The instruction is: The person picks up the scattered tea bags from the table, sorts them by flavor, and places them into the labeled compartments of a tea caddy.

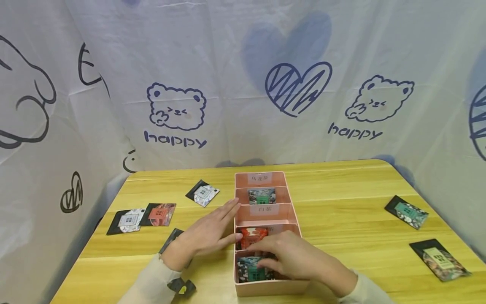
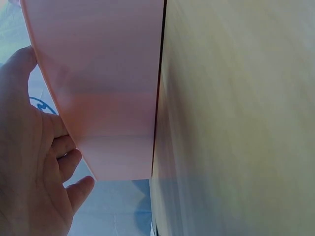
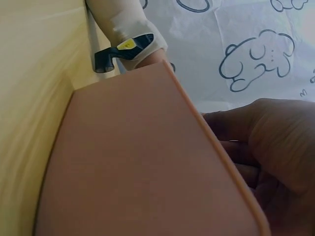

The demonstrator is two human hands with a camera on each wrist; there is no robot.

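A long pink divided box (image 1: pixel 271 289) stands on the table with tea sachets in some compartments. My left hand (image 1: pixel 206 234) lies along its left side, fingertips on the rim; the left wrist view shows its fingers (image 2: pixel 78 191) loosely extended. My right hand (image 1: pixel 296 255) reaches over the right rim into the nearest compartments. Its index finger passes by a red sachet (image 1: pixel 251 236), and its thumb is over a green-labelled sachet (image 1: pixel 250 270) in the front compartment. Other fingers are hidden, so a grip cannot be seen. Another green-labelled sachet (image 1: pixel 262 196) sits farther back.
Left on the wooden table (image 1: pixel 334 190) lie a white-labelled sachet (image 1: pixel 203 193), another white one (image 1: pixel 127 220) and a red one (image 1: pixel 159 214). A dark sachet (image 1: pixel 171 240) is partly under my left wrist. At right lie a green-labelled sachet (image 1: pixel 408 212) and a cream-labelled one (image 1: pixel 440 259).
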